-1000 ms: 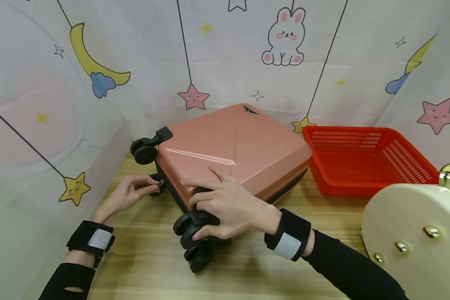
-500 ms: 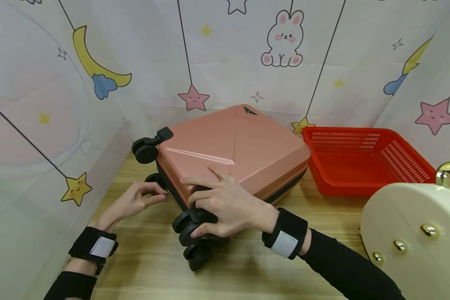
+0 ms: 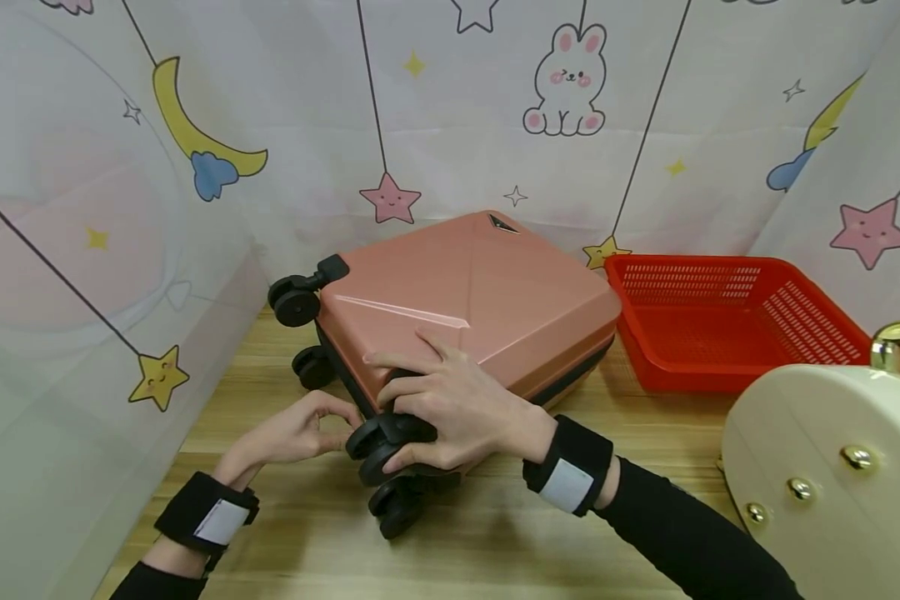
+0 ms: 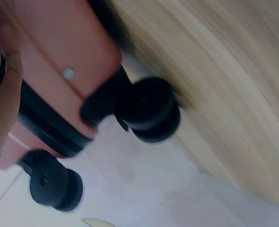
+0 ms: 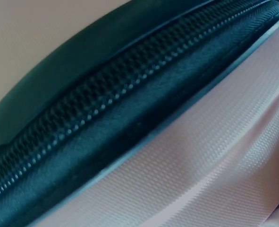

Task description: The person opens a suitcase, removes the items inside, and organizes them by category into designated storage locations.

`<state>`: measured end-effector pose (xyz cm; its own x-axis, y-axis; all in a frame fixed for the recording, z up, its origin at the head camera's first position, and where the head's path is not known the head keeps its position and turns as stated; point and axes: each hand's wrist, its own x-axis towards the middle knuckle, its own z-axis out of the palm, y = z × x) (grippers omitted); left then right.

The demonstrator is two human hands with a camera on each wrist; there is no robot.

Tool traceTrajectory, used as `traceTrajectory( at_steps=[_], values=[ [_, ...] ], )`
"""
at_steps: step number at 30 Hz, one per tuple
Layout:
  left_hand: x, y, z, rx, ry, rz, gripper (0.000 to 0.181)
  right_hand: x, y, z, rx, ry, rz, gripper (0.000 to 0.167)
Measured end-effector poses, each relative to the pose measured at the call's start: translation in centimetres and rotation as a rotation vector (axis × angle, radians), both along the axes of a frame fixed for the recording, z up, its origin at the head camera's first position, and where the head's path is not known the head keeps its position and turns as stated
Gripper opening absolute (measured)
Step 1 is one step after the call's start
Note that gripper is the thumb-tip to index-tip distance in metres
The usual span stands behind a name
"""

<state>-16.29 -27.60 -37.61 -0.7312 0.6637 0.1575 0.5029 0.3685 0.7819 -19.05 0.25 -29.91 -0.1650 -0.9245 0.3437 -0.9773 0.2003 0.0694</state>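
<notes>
A pink hard-shell suitcase (image 3: 465, 292) lies on its side on the wooden table, black wheels (image 3: 393, 437) toward the person. My right hand (image 3: 457, 408) rests on its near corner, fingers spread over the shell and a wheel. At the wheeled end, my left hand (image 3: 307, 429) has thumb and index finger bent toward the black zipper seam; the fingertips are partly behind a wheel, and whatever they pinch is hidden. Part of the left hand (image 4: 4, 85) shows by the black seam (image 4: 49, 118) in the left wrist view. The right wrist view shows the zipper (image 5: 115, 90) up close.
A red plastic basket (image 3: 720, 375) stands right of the suitcase, touching or very near it. At the right edge is a cream rounded case (image 3: 817, 467) with gold studs. A patterned curtain (image 3: 307, 100) hangs behind and along the left side.
My left hand has moved along the suitcase's wheeled end, toward the near corner and to the right, uncovering the lower left wheel. My right hand has stayed on the corner.
</notes>
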Motion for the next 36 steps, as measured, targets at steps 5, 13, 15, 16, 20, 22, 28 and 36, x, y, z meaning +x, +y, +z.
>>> traceTrajectory(
  at_steps=[5, 13, 15, 16, 20, 22, 28, 36],
  values=[
    [0.3, 0.5, 0.2, -0.007, -0.04, -0.013, 0.015, -0.2, 0.1, -0.2, -0.046, 0.076, 0.022, 0.051],
    [0.9, -0.3, -0.2, 0.032, -0.055, 0.027, 0.015, -1.2, 3.0, -0.8, -0.173, 0.059, 0.091, 0.066],
    [0.9, -0.4, -0.3, 0.05, -0.072, 0.02, 0.016, -1.8, 4.3, -1.2, -0.205, 0.01, 0.067, 0.076],
    [1.0, -0.4, -0.4, 0.059, -0.083, 0.017, 0.016, -2.1, 5.0, -1.4, -0.212, -0.008, 0.045, 0.08],
    [1.1, -0.1, -0.8, 0.117, -0.1, -0.014, 0.017, -2.9, 7.0, -2.6, -0.224, -0.021, -0.054, 0.089],
    [1.3, 0.1, -1.0, 0.151, -0.107, -0.025, 0.017, -3.2, 7.4, -3.0, -0.239, -0.006, -0.082, 0.088],
    [1.9, 0.9, -1.8, 0.245, -0.103, -0.065, 0.022, -3.5, 7.4, -3.6, -0.298, 0.021, -0.082, 0.08],
    [2.6, 2.3, -2.7, 0.332, -0.025, -0.092, 0.02, -3.4, 7.4, -3.9, -0.319, 0.035, -0.085, 0.078]
  ],
)
